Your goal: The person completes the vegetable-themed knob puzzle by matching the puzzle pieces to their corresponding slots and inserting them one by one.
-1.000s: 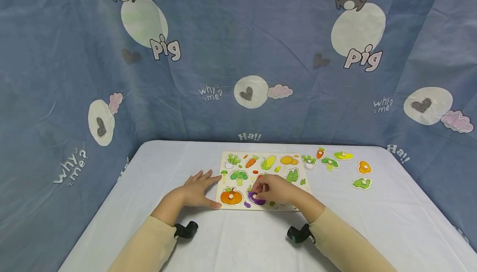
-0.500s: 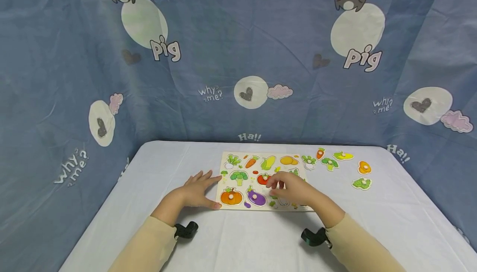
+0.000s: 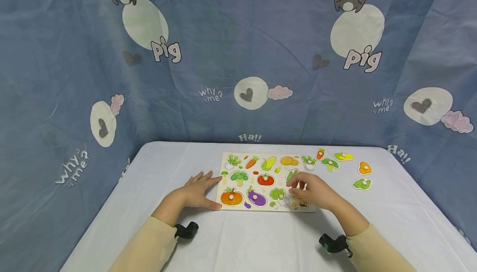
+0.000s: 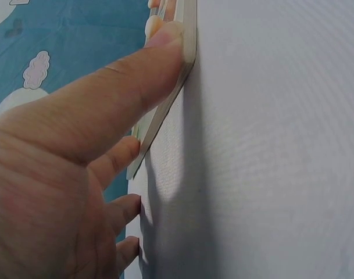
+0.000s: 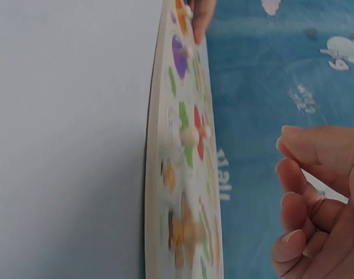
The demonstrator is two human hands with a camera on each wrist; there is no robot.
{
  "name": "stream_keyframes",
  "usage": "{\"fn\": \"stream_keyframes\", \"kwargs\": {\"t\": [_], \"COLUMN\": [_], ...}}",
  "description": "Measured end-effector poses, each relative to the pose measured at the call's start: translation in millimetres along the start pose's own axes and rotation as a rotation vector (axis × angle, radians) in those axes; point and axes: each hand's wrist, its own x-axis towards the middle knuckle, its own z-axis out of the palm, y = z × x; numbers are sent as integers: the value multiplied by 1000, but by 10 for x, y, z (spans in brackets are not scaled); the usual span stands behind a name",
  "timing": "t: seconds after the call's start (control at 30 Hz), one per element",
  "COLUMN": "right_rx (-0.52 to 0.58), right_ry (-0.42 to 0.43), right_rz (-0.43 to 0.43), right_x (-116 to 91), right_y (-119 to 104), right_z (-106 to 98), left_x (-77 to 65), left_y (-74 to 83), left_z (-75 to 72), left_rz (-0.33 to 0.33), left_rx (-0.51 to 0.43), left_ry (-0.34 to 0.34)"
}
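A: So, how would that puzzle board (image 3: 253,182) handle?

B: Light and stiff, I'd guess; take it by its edges. It lies flat on the table (image 3: 238,239), the left hand (image 3: 199,189) at its left side, fingers spread, thumb on the near corner.

A: And the loose pieces to its right, like the carrot piece (image 3: 320,153) and broccoli piece (image 3: 329,165)?

B: Probably thin, rigid, a bit slick on the printed face. I'd pinch the little knobs (image 3: 330,163), not the rims.

A: Does the right hand (image 3: 311,189) hold one?

B: None that I see. Its fingers curl loosely above the board's right part; the right wrist view shows a bare gap between thumb and index finger.

A: What else do the wrist views add?

B: The right one shows knobs standing up from the board, mere dots from the head; the left shows the board's thickness.
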Motion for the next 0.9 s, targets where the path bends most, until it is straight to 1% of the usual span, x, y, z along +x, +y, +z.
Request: {"fn": "stream_keyframes", "kwargs": {"t": [0.27,0.43,0.9], "right_rx": [-18,-31,-99], "right_ry": [88,137,233], "right_rz": [89,126,264], "right_x": [-188,-300,-527], "right_y": [169,287,534], "right_z": [-120,-210,-444], "left_x": [-6,-11,5], "left_y": [-14,-15,-15], "left_z": [0,4,7], "left_rz": [4,3,2], "left_rx": [0,2,8], "left_ry": [0,2,0]}}
